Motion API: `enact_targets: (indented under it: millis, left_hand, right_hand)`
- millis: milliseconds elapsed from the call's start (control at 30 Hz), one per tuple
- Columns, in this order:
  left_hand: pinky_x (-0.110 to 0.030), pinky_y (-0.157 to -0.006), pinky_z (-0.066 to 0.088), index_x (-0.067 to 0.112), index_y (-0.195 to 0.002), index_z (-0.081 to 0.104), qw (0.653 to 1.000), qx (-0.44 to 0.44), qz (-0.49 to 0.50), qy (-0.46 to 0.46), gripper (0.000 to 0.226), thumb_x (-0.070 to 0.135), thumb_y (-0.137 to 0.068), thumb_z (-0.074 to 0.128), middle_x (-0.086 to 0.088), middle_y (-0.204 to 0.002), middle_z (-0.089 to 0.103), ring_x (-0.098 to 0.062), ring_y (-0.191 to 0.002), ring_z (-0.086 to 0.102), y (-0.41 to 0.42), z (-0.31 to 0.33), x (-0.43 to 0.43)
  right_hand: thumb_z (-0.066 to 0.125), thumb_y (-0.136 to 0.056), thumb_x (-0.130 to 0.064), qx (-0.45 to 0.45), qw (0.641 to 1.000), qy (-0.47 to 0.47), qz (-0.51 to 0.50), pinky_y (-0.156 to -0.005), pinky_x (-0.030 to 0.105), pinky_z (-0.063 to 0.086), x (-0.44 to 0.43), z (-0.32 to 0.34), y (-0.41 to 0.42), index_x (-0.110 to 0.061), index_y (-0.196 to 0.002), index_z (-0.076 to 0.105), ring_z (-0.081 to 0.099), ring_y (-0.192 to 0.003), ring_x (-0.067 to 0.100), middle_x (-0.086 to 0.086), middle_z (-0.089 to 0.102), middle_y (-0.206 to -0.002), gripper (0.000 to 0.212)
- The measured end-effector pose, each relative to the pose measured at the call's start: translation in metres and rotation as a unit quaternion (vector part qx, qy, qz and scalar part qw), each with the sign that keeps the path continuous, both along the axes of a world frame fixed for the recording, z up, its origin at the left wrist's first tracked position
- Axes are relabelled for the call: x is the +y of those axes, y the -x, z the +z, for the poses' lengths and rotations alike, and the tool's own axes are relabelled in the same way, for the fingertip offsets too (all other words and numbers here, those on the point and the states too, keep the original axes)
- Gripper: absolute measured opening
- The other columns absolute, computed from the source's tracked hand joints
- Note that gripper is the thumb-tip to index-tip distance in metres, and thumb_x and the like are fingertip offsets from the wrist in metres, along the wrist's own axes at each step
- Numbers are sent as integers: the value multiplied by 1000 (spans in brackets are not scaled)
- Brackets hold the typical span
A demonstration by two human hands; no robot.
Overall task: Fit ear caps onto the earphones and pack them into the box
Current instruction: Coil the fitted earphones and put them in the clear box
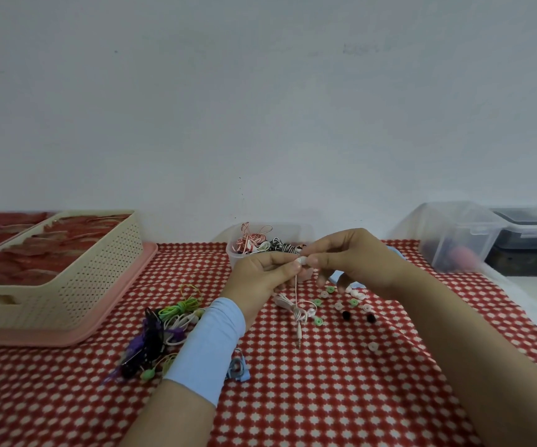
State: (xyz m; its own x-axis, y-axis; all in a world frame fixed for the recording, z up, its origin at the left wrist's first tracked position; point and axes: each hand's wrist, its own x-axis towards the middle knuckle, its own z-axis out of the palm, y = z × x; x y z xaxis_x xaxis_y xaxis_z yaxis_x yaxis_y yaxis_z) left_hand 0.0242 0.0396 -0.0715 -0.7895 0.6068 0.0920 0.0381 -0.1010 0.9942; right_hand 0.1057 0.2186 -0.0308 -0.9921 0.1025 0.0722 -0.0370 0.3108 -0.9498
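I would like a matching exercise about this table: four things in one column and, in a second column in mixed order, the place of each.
Things:
1. beige basket
2. clear tub of earphones
3. loose ear caps
4. white earbud

Places:
a. pinched between the left hand and the right hand
b. on the pink tray, at the left
c. scattered on the checked cloth
d. behind the hands, near the wall

Pairs: 1-b, 2-d, 3-c, 4-a

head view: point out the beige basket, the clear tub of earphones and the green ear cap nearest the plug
beige basket (99, 272): head view, on its perforated side wall
clear tub (235, 258): head view, on its bare left wall
green ear cap (318, 321): head view, on its middle
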Motion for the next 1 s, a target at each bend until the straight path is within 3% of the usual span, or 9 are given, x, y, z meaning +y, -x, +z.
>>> enact_targets:
  millis: [167, 333, 533, 667, 767, 1000]
  left_hand:
    - [-24, -71, 50, 10, -100, 75, 999, 14, 16, 25, 14, 8, -87, 70, -6, -81, 73, -7, -68, 65, 2, -1, 0]
    - [-13, -60, 49, 10, -101, 74, 997, 44, 23, 53, 16, 5, -87, 70, -1, -82, 77, -3, -64, 65, 0, 1, 0]
    - [-17, -65, 50, 13, -103, 74, 994, 61, 29, 87, 17, 12, -86, 72, 1, -82, 76, -5, -69, 65, 1, 1, -2]
    - [-19, -71, 52, 16, -100, 74, 996, 48, 20, 68, 15, 15, -85, 74, 1, -90, 78, -4, -77, 68, 0, 3, -4]
    - [-17, -73, 53, 12, -99, 73, 998, 38, -10, 47, 15, 8, -84, 72, -2, -92, 77, -10, -87, 73, -2, 4, -5]
    - [-16, -72, 54, 13, -93, 73, 991, 80, -12, 102, 15, 4, -82, 75, -1, -87, 77, -11, -81, 74, 2, 4, -12]
  right_hand:
    - [81, -85, -14, 15, 998, -62, -18, -51, 26, 54, -4, 1, 1, -14, -96, 81, 71, -68, 19, 12, 78, -88, 11]
    - [83, -84, -17, 41, 990, -126, -36, -52, 16, 50, -6, 0, 3, -16, -93, 81, 70, -65, 10, 4, 79, -86, 9]
    - [80, -86, -16, 36, 993, -111, -26, -52, 28, 52, -7, -1, 3, -20, -91, 83, 69, -68, 19, 5, 79, -83, 6]
    - [72, -93, -16, -29, 999, 1, 15, -54, 26, 52, 2, 0, -2, -15, -104, 80, 69, -73, 18, 8, 78, -96, 14]
    - [74, -90, -14, -57, 997, 37, 21, -55, 26, 48, 4, -6, 0, -13, -101, 82, 66, -70, 14, 10, 77, -92, 13]
    - [78, -87, -16, -77, 997, 8, 18, -53, 26, 44, 3, -14, 4, -14, -98, 81, 68, -69, 15, 9, 78, -93, 12]
